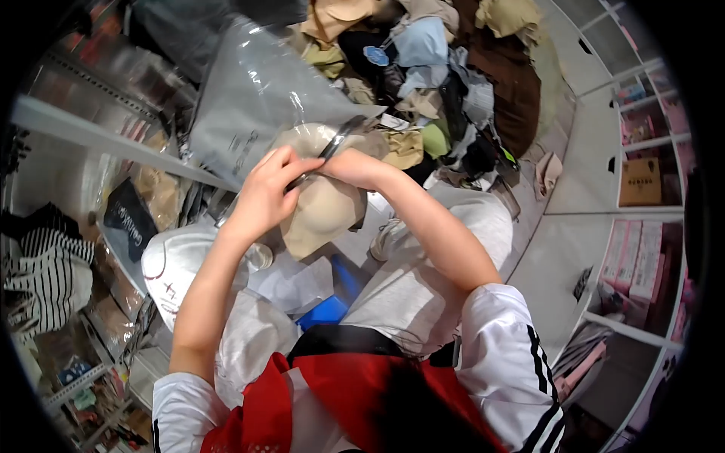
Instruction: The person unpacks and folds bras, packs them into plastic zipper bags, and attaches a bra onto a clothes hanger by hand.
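Note:
A beige cap [326, 213] hangs between my hands, its brim pointing down toward my lap. Across its upper part runs a narrow dark strip [343, 136]; whether it belongs to the cap or the bag, I cannot tell. My left hand [264, 190] pinches this strip from the left, thumb and fingers closed. From the right, my right hand [353, 167] is closed at the same strip, its fingertips partly hidden. Just beyond them lies a large translucent grey plastic bag [253, 94], its lower right part reaching the cap's top.
A heap of caps and cloth items [423, 83] lies ahead to the right. Shelves with pink-and-white boxes [633, 257] and a brown carton [640, 181] line the right. At left are a metal rack rail [113, 140] and striped fabric [49, 279]. A blue object [325, 311] sits between my legs.

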`<state>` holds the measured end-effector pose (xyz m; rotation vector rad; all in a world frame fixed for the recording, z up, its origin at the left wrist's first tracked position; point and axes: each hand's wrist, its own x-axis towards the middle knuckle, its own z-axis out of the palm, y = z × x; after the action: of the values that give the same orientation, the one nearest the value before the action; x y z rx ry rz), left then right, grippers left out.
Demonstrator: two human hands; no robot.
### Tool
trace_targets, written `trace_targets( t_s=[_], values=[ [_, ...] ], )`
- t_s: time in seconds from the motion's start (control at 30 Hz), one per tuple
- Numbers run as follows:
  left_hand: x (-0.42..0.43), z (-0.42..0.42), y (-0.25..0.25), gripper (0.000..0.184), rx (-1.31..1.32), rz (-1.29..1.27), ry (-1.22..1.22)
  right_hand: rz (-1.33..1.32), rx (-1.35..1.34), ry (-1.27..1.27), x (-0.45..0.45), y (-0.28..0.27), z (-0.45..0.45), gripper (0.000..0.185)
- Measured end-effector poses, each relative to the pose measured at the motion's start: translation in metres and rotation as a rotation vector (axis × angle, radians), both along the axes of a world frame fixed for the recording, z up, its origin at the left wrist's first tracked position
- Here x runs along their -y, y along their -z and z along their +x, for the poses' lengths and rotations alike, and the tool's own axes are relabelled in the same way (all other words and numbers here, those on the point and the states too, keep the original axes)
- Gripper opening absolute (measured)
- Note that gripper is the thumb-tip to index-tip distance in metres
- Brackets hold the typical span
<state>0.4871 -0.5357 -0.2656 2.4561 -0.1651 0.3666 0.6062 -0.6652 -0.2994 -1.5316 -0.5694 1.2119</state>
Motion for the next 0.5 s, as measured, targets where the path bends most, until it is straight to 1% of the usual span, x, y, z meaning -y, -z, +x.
trace_targets(
  t_s=[0.07, 0.13, 0.2, 0.23, 0.27, 0.33, 0.37, 0.43, 0.47, 0.5],
  values=[
    [0.008, -0.005, -0.001, 0.049, -0.084, -0.232, 0.126, -0.164, 0.100, -0.057, -0.010, 0.025, 0.011, 0.021],
    [0.009, -0.007, 0.004, 0.046, -0.088, -0.211, 0.131, -0.125, 0.110, -0.187, -0.011, 0.029, 0.008, 0.022],
    [0.007, -0.007, 0.006, 0.044, -0.043, -0.228, 0.145, 0.311, 0.557, -0.378, -0.019, 0.087, 0.004, 0.029],
    [0.012, -0.008, 0.000, 0.040, 0.001, -0.243, 0.083, 0.341, 0.504, -0.431, -0.005, 0.001, -0.007, 0.037],
    [0.014, -0.007, -0.002, 0.040, 0.028, -0.241, 0.083, -0.110, 0.569, -0.538, -0.009, 0.008, -0.010, 0.039],
    [0.014, -0.007, -0.003, 0.039, 0.076, -0.237, 0.083, -0.048, 0.559, -0.532, -0.011, 0.019, -0.016, 0.039],
    [0.012, -0.007, -0.002, 0.035, 0.040, -0.298, 0.121, -0.042, 0.588, -0.459, -0.011, 0.022, -0.017, 0.040],
    [0.009, -0.008, -0.002, 0.033, 0.090, -0.489, 0.159, -0.030, 0.654, -0.315, -0.012, 0.018, -0.018, 0.041],
    [0.007, -0.007, -0.002, 0.033, 0.115, -0.584, 0.175, 0.329, 0.065, -0.030, -0.027, 0.044, -0.021, 0.040],
    [0.005, -0.004, -0.001, 0.031, 0.091, -0.662, 0.211, 0.324, -0.132, 0.164, -0.025, 0.023, -0.023, 0.038]
  ],
)
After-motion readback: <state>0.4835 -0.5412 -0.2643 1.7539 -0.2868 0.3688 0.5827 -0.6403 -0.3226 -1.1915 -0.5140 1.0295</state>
